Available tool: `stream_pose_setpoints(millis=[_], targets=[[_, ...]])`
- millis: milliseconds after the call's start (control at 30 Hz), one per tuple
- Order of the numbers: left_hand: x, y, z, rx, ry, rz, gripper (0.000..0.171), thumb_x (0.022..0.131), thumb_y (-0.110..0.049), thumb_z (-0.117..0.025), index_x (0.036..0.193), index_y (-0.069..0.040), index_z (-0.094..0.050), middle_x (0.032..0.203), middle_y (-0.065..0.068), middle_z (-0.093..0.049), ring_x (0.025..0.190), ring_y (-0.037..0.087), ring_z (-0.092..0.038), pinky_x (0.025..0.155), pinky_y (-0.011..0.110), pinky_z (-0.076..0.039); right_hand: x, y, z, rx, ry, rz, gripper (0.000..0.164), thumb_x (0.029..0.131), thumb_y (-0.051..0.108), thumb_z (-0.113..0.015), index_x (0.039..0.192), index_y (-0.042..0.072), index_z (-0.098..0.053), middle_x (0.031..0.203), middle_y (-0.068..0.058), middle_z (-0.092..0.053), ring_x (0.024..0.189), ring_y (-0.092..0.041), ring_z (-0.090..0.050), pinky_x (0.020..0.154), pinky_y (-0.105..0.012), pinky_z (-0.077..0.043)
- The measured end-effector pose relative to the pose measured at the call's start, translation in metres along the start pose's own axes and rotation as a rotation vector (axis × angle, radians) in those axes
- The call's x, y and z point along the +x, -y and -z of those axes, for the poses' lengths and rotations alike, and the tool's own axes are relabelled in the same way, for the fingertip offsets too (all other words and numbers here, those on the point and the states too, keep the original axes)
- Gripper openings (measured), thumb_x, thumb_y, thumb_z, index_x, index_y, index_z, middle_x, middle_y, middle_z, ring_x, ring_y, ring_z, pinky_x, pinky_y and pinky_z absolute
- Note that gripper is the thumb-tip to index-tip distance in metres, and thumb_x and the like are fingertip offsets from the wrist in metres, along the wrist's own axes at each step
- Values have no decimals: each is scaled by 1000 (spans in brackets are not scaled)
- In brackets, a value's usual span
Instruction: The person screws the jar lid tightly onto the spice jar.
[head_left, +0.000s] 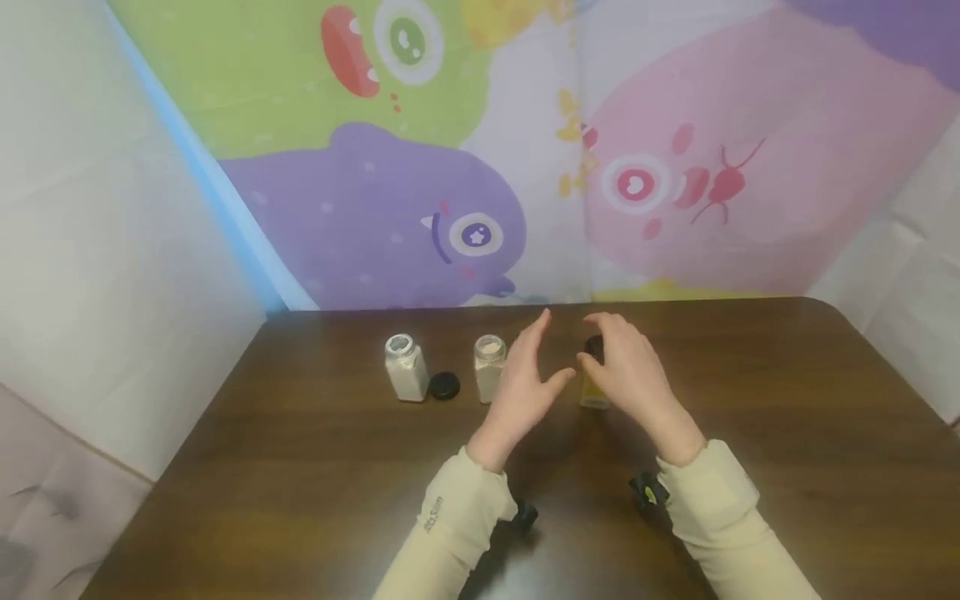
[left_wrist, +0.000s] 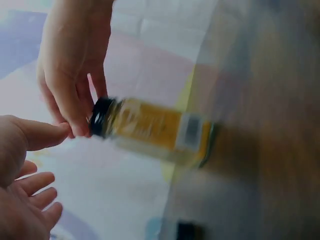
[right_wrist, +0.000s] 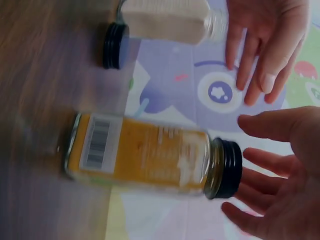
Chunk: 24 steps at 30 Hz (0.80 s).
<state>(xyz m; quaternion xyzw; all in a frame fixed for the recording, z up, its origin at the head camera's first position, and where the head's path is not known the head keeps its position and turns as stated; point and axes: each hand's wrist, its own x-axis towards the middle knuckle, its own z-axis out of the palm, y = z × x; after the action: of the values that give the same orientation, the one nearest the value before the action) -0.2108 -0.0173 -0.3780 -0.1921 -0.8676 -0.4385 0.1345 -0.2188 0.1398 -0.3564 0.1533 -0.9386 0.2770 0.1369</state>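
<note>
A square glass jar with a yellow label (head_left: pixel 596 398) and a black screw lid (right_wrist: pixel 229 168) stands on the table. My right hand (head_left: pixel 630 367) is right at the lid, its fingers (right_wrist: pixel 265 160) loosely spread beside it and the thumb held away. To the left of this jar, my left hand (head_left: pixel 525 379) is in the air with spread fingers and holds nothing. Beyond the left hand is an uncapped glass jar of pale powder (head_left: pixel 489 367), partly covered by it. A loose black lid (right_wrist: pixel 116 46) lies beside that jar, hidden in the head view.
Farther left on the brown table (head_left: pixel 300 467) stands another uncapped jar of white powder (head_left: pixel 408 375), with a black lid (head_left: pixel 444 386) lying by its base. A cartoon-print cloth (head_left: pixel 375 217) hangs behind the table's far edge.
</note>
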Motion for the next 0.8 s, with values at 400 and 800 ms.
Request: stream_pose_setpoints(millis=[400,800], targets=[[-7,30,38,1,-229,91,82,76,-15,-73,140,-2,-24,138,14,-40,127,28,-37,104,41,-31,11,24,-24,133,-60,66,33,83,10,-63,115,3,-55,115,-13,-59,108,-29,-55,90,-44,-44],[-15,58,49,-138,-127,279,89,77,-25,-72,142,0,-17,140,19,-38,130,32,-33,103,48,-30,18,33,-57,214,77,36,35,82,9,-63,115,1,-54,114,-15,-60,104,-29,-58,89,-41,-46]])
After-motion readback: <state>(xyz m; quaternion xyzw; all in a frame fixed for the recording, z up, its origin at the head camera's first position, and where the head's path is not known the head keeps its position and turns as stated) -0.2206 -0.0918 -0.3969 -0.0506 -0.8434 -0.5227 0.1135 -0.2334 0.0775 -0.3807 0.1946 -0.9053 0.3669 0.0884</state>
